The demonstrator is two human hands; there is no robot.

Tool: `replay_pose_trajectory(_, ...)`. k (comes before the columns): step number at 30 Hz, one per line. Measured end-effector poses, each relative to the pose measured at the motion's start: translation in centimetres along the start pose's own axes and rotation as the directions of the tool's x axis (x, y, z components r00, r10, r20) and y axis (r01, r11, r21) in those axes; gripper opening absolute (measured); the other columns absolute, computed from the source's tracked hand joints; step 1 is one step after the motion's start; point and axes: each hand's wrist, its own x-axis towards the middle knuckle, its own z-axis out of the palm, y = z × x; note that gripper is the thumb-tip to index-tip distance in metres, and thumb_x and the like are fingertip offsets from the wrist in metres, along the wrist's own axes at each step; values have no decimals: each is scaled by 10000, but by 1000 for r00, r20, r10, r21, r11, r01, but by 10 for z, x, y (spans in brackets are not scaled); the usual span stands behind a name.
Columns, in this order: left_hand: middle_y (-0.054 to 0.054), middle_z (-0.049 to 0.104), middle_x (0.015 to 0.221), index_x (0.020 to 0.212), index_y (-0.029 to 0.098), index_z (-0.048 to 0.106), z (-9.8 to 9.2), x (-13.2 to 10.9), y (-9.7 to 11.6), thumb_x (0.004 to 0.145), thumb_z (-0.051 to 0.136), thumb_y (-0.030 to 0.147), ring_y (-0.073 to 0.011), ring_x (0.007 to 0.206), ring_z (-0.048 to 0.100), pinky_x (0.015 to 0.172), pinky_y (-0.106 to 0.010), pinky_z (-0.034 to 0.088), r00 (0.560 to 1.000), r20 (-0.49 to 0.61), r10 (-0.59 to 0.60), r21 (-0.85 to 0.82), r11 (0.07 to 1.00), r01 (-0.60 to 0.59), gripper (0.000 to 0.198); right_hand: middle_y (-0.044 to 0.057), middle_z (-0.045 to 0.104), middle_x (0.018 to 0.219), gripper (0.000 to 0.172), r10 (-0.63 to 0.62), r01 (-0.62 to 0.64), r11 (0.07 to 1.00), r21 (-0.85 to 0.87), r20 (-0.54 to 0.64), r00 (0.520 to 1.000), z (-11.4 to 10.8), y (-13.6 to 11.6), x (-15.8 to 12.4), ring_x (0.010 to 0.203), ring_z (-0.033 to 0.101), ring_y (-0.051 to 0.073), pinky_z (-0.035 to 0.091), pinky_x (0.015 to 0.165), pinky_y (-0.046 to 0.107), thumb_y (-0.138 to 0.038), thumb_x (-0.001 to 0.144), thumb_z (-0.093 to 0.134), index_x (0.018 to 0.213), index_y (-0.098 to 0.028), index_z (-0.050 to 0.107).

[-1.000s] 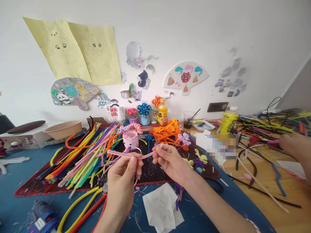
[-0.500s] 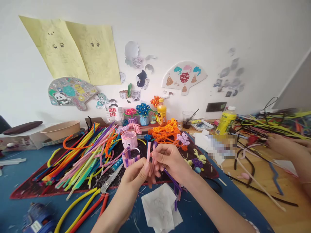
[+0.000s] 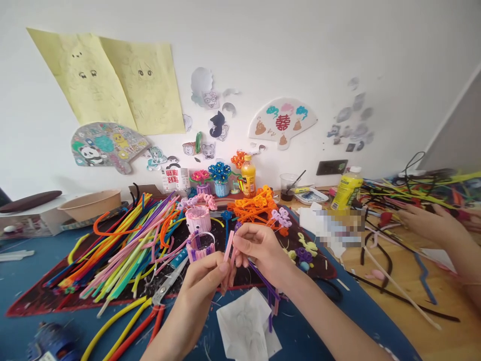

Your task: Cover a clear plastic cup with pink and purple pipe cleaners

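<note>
My left hand (image 3: 205, 276) and my right hand (image 3: 255, 250) meet at the middle of the view, both pinching a pink pipe cleaner (image 3: 227, 253) that is folded double and stands nearly upright between them. Purple pipe cleaners (image 3: 268, 293) hang down under my right hand. Just behind the hands sit a small pink-and-purple woven basket (image 3: 199, 248) and a pink woven cup (image 3: 199, 218). A big pile of coloured pipe cleaners (image 3: 124, 240) lies to the left on a dark mat (image 3: 45, 296).
Scissors (image 3: 165, 286) and a white paper (image 3: 246, 326) lie near my wrists. Orange pipe-cleaner flowers (image 3: 255, 205), an orange bottle (image 3: 248, 178) and a yellow bottle (image 3: 347, 188) stand behind. Another person's hand (image 3: 428, 223) reaches among black and coloured stems at right.
The pink pipe cleaner went from stretched level between my hands to folded double and upright, with my hands brought close together. The other person's hand moved a little left.
</note>
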Motion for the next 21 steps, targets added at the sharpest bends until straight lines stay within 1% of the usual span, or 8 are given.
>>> replay_pose_trajectory(4, -8, 466, 623, 574, 171, 559, -1, 1, -1, 803, 633, 381, -133, 619, 383, 592, -275, 294, 1000, 1, -20, -19, 1000, 20, 320, 2, 674, 581, 309, -24, 24, 1000, -5, -6, 1000, 0, 4, 0, 484, 610, 94, 440, 458, 184, -394, 723, 822, 672, -148, 643)
replay_pose_trajectory(8, -8, 481, 638, 632, 174, 596, -2, 0, 0, 812, 623, 362, -132, 608, 373, 573, -276, 278, 999, 32, -38, -34, 999, 40, 262, 3, 677, 592, 300, -41, 41, 999, -1, 2, 999, -1, 6, 0, 489, 613, 96, 444, 460, 187, -375, 741, 813, 672, -150, 629)
replay_pose_trajectory(13, -31, 461, 622, 513, 182, 521, -2, 0, 2, 822, 612, 362, -179, 728, 444, 608, -283, 285, 998, 61, -30, -5, 1000, 30, 369, 8, 675, 584, 327, -57, 59, 998, -28, 61, 997, -1, 5, -1, 514, 612, 103, 454, 480, 195, -398, 744, 808, 655, -154, 608)
replay_pose_trajectory(15, -29, 451, 605, 511, 186, 527, -2, 0, 2, 810, 615, 362, -185, 723, 442, 615, -289, 287, 998, 63, -25, -5, 1000, 25, 359, 11, 676, 584, 338, -48, 50, 998, -30, 79, 996, -1, 4, -1, 508, 607, 104, 454, 475, 196, -407, 727, 819, 652, -153, 609)
replay_pose_trajectory(18, -16, 435, 576, 510, 187, 540, -2, 1, 1, 806, 610, 359, -164, 646, 395, 620, -297, 293, 997, 74, -17, -13, 1000, 18, 350, 17, 686, 592, 334, -2, 4, 1000, -19, 91, 996, -3, 4, 0, 490, 597, 99, 449, 461, 192, -415, 698, 836, 677, -146, 639)
replay_pose_trajectory(21, -10, 439, 567, 502, 190, 534, -2, 0, 2, 827, 586, 339, -155, 619, 382, 668, -302, 320, 996, 83, -17, -26, 999, 19, 361, 21, 695, 610, 312, 51, -49, 999, -23, 122, 991, -4, 4, 0, 477, 584, 89, 452, 462, 187, -414, 709, 828, 764, -134, 701)
